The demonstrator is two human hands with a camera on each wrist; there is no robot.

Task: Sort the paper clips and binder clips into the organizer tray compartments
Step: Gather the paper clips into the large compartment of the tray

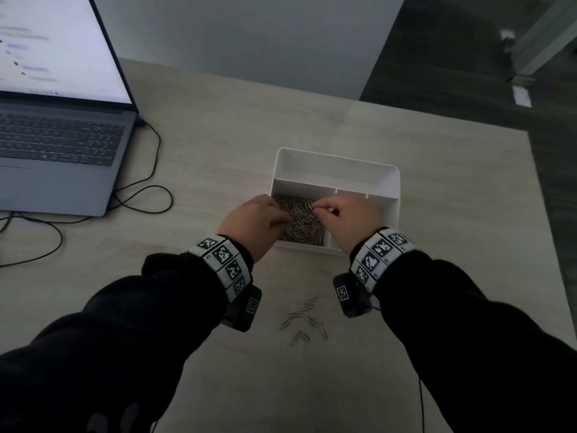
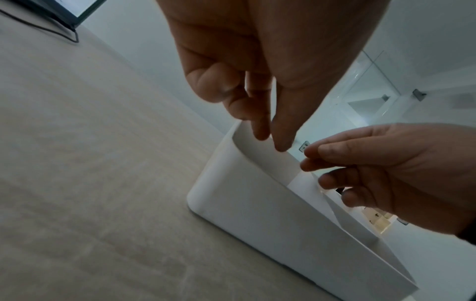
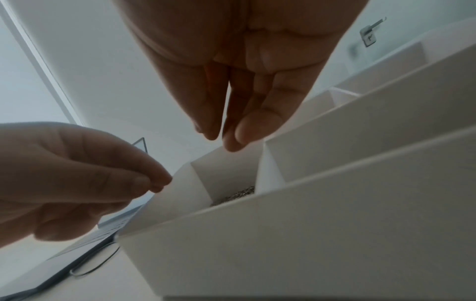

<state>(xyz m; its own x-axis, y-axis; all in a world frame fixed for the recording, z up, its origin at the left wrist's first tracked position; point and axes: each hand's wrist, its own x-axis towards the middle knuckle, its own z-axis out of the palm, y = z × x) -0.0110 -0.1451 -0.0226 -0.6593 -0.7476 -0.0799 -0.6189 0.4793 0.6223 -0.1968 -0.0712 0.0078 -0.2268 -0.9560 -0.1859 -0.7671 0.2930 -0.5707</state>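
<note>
Over the organizer tray (image 1: 387,179), both the left hand (image 1: 254,221) and the right hand (image 1: 349,214) hover with fingers pinched together; contents cannot be told. Paper clips (image 1: 301,226) fill its near-left compartment, with more loose paper clips (image 1: 304,320) on the surface (image 1: 218,151) nearer.

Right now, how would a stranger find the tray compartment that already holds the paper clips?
Find the white organizer tray on the wooden table, right of the laptop. Its near-left compartment, under both hands, is the only one filled with silver clips.

Silver paper clips (image 1: 301,221) filling tray (image 1: 337,160) compartment
</note>
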